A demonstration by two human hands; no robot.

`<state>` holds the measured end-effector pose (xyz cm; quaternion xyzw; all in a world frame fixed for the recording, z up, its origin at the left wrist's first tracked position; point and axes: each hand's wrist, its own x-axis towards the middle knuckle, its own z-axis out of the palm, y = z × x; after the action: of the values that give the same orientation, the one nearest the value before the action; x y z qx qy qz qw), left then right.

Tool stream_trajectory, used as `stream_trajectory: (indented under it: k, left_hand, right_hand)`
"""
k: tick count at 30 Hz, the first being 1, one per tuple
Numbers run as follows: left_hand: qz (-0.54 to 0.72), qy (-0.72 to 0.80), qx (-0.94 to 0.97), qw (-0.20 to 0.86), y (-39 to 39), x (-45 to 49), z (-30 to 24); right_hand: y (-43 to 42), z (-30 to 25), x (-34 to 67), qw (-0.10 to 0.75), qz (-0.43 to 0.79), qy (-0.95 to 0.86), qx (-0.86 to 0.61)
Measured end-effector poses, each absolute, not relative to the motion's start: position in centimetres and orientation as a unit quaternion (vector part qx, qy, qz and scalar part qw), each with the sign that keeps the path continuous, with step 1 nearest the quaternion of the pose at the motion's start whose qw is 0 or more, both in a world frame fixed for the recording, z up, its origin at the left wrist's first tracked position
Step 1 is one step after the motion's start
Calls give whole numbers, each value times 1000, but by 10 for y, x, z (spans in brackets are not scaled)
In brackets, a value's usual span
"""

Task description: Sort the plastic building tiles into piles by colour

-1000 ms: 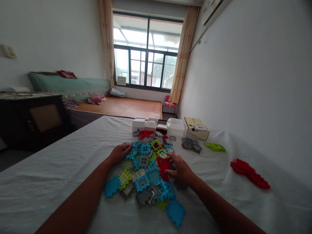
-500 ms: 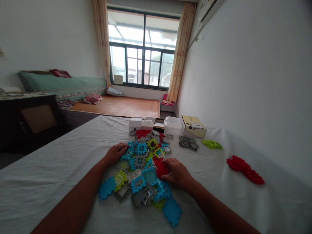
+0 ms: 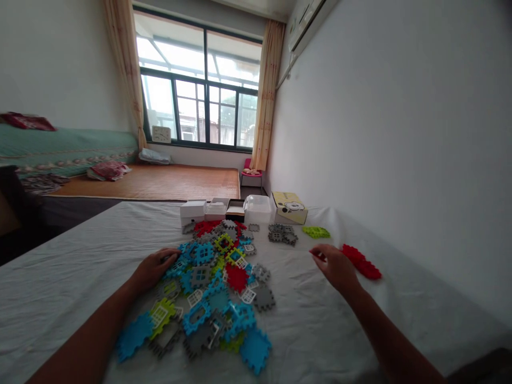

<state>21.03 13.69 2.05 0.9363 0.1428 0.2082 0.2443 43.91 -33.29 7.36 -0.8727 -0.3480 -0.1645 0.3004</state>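
My left hand rests at the left edge of a pile of toothed plastic building panels, its fingers loosely bent against the blue panels. My right hand hovers above the cloth, right of the pile and just left of the red panels. Its thumb and index finger are apart, and I see no panel between them. A red panel lies in the pile among blue, grey and lime pieces. White window frames are mixed in, and a grey panel lies at the right side.
Grey panels and lime panels form separate groups on the white cloth. Along the far edge stand a white box, a clear plastic bin and a yellow box. A wall rises on the right.
My right hand has left the red panel in the pile and moved right, near the group of red panels. My left hand stays by the blue panels. The view has turned right.
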Motion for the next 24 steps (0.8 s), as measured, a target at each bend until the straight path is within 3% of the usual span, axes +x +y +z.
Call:
stream_trajectory:
  k: [3, 8, 13, 17, 22, 24]
  left_hand:
    - [211, 147, 937, 236, 136, 211, 20]
    - [218, 157, 938, 220, 134, 212, 21]
    - [223, 166, 936, 215, 131, 212, 22]
    - [226, 158, 936, 220, 130, 211, 19]
    - [231, 161, 930, 235, 130, 210, 16]
    - [230, 153, 931, 238, 130, 209, 16]
  right_hand:
    - [-396, 47, 472, 205, -199, -282, -916]
    - [-452, 17, 490, 233, -138, -242, -932]
    - [-454, 18, 493, 188, -140, -289, -928]
    - [-408, 36, 477, 189, -169, -315, -915]
    - [-292, 62, 406, 280, 23, -493, -823]
    - [-249, 64, 380, 283, 32, -537, -794]
